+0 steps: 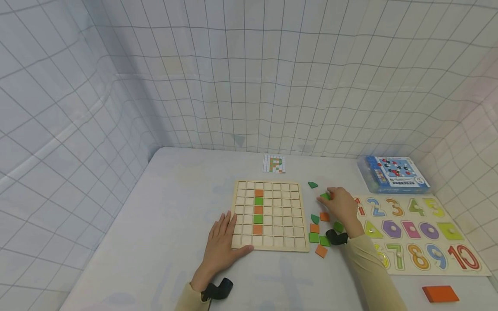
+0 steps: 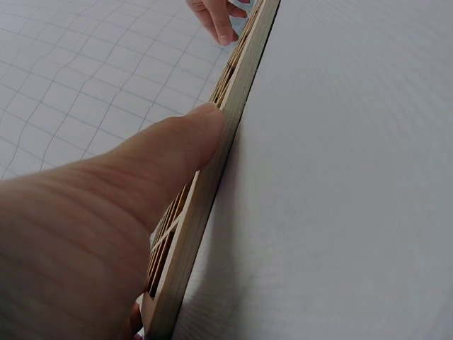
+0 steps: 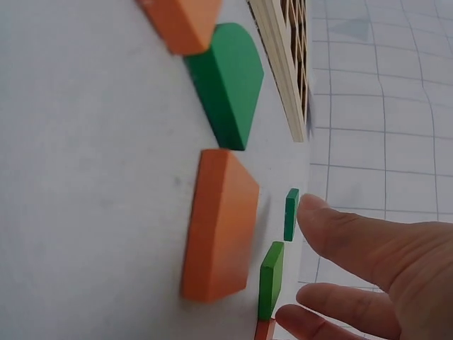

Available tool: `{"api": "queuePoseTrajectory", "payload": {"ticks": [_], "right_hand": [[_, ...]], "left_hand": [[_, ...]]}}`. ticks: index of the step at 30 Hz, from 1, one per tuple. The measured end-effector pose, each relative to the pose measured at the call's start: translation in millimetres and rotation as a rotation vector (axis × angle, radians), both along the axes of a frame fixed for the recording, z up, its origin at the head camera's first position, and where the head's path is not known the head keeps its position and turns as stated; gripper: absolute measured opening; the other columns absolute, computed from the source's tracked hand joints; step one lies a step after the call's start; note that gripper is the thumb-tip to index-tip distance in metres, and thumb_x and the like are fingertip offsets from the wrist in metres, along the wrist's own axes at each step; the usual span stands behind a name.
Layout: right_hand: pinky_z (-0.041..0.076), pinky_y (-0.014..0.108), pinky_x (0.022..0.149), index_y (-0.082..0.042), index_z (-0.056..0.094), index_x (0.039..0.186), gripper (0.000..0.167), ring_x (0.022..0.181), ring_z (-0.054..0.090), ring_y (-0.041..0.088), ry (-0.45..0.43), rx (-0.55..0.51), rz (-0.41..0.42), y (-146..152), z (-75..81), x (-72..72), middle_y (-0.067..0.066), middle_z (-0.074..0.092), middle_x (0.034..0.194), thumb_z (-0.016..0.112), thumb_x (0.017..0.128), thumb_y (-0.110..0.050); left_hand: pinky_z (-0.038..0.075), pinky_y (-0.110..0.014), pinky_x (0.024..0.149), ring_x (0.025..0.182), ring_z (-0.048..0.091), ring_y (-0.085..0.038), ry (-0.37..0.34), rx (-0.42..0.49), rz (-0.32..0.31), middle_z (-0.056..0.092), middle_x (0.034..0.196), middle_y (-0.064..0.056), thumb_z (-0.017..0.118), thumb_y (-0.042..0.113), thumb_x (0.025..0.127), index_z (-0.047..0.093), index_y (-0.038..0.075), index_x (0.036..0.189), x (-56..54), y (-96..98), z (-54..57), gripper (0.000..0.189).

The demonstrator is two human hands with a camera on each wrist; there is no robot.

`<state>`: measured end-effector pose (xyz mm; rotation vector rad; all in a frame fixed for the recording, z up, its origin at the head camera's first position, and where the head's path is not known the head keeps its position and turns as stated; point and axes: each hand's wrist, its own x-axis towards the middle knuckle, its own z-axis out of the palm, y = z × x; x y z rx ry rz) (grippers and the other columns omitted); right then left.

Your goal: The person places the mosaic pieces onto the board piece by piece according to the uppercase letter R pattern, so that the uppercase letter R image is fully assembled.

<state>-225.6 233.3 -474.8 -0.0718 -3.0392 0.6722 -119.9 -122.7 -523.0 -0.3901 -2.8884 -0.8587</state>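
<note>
My left hand (image 1: 222,247) lies on the lower left corner of a wooden grid board (image 1: 280,247), its fingers extended. In the left wrist view, the thumb (image 2: 177,138) rests against the board's edge. A column of alternating orange and green squares, such as one green square (image 1: 258,201), sits in the grid. My right hand (image 1: 344,209) reaches over loose tiles right of the board. Its thumb and fingers are spread around a green tile (image 3: 272,280); in the right wrist view no grip on it shows. Part of an orange tile (image 3: 265,330) appears beside that tile.
A pattern card (image 1: 274,164) lies behind the board. More tiles, including a dark green quarter-round (image 1: 313,185) and a tilted orange square (image 1: 321,251), lie to its right. Farther right are a number puzzle (image 1: 424,235), a boxed set (image 1: 394,175) and an orange block (image 1: 441,294).
</note>
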Motion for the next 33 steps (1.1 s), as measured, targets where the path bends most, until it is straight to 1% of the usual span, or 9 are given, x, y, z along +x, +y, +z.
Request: {"api": "queuePoseTrajectory", "payload": {"ticks": [3, 6, 10, 14, 17, 21, 24, 29, 33], "right_hand": [[0.043, 0.035, 0.055, 0.006, 0.06, 0.123, 0.055, 0.081, 0.057, 0.03, -0.009, 0.002, -0.011, -1.0, -0.3, -0.4, 0.024, 0.059, 0.108, 0.068, 0.087, -0.035], [0.043, 0.036, 0.056, 0.006, 0.062, 0.119, 0.05, 0.078, 0.055, 0.028, -0.008, -0.005, -0.026, -1.9, -0.8, -0.7, 0.023, 0.059, 0.104, 0.068, 0.087, -0.032], [0.044, 0.04, 0.059, 0.006, 0.065, 0.113, 0.044, 0.079, 0.055, 0.029, 0.002, -0.017, -0.042, -2.6, -2.3, -1.0, 0.021, 0.058, 0.099, 0.068, 0.087, -0.028], [0.044, 0.043, 0.062, 0.006, 0.066, 0.111, 0.039, 0.081, 0.055, 0.031, 0.008, -0.021, -0.056, -4.4, -3.2, -1.4, 0.02, 0.057, 0.098, 0.069, 0.087, -0.024], [0.042, 0.04, 0.061, 0.002, 0.068, 0.11, 0.033, 0.079, 0.053, 0.029, 0.004, -0.03, -0.066, -5.7, -3.3, -1.9, 0.017, 0.057, 0.096, 0.069, 0.086, -0.022], [0.039, 0.034, 0.055, -0.005, 0.071, 0.107, 0.027, 0.072, 0.052, 0.025, -0.011, -0.057, -0.052, -6.0, -3.2, -2.1, 0.011, 0.059, 0.09, 0.071, 0.085, -0.022], [0.038, 0.032, 0.053, -0.008, 0.072, 0.105, 0.026, 0.071, 0.053, 0.024, -0.025, -0.071, -0.036, -6.1, -2.1, -2.0, 0.009, 0.061, 0.088, 0.072, 0.084, -0.023], [0.042, 0.037, 0.061, -0.005, 0.071, 0.105, 0.03, 0.079, 0.057, 0.026, -0.046, -0.077, -0.032, -5.1, -1.2, -2.2, 0.011, 0.063, 0.092, 0.074, 0.082, -0.024], [0.043, 0.041, 0.065, -0.002, 0.069, 0.103, 0.031, 0.08, 0.058, 0.028, -0.053, -0.086, -0.038, -4.0, -1.3, -2.8, 0.012, 0.064, 0.092, 0.074, 0.081, -0.023]], "left_hand": [[0.009, -0.048, 0.111, 0.142, 0.01, -0.032, -0.001, 0.001, -0.001, 0.021, 0.154, -0.017, 0.068, 0.058, 0.077, 0.028, 0.002, 0.148, 0.0, -0.1, 0.1, 0.1], [0.009, -0.048, 0.111, 0.142, 0.011, -0.032, 0.001, 0.003, -0.002, 0.021, 0.153, -0.018, 0.068, 0.058, 0.077, 0.028, 0.001, 0.148, 0.1, 0.1, 0.3, 0.1], [0.009, -0.048, 0.111, 0.142, 0.01, -0.032, -0.004, 0.005, -0.002, 0.021, 0.154, -0.018, 0.068, 0.058, 0.077, 0.028, 0.002, 0.148, 0.1, 0.3, 1.2, 0.1], [0.009, -0.049, 0.111, 0.142, 0.01, -0.032, -0.012, 0.007, 0.0, 0.02, 0.154, -0.017, 0.068, 0.059, 0.077, 0.028, 0.002, 0.149, 0.4, 0.5, 1.8, 0.1], [0.009, -0.048, 0.111, 0.142, 0.01, -0.032, -0.014, 0.005, 0.001, 0.02, 0.154, -0.017, 0.068, 0.059, 0.077, 0.027, 0.002, 0.149, 0.3, 0.6, 1.5, 0.1], [0.009, -0.049, 0.111, 0.142, 0.01, -0.033, -0.01, 0.005, -0.001, 0.021, 0.153, -0.018, 0.068, 0.058, 0.077, 0.028, 0.001, 0.148, -0.2, 0.5, 0.8, 0.1], [0.009, -0.049, 0.111, 0.142, 0.01, -0.032, -0.014, 0.006, 0.0, 0.021, 0.154, -0.018, 0.068, 0.059, 0.077, 0.028, 0.001, 0.148, 0.0, 0.4, 1.2, 0.1], [0.008, -0.048, 0.111, 0.142, 0.009, -0.032, -0.014, 0.008, 0.002, 0.02, 0.154, -0.018, 0.067, 0.059, 0.077, 0.027, 0.002, 0.149, 0.2, 0.3, 0.8, 0.1], [0.009, -0.049, 0.111, 0.142, 0.01, -0.033, -0.003, 0.006, -0.001, 0.021, 0.153, -0.018, 0.068, 0.059, 0.077, 0.028, 0.001, 0.148, -0.1, 0.7, -0.2, 0.1]]}}
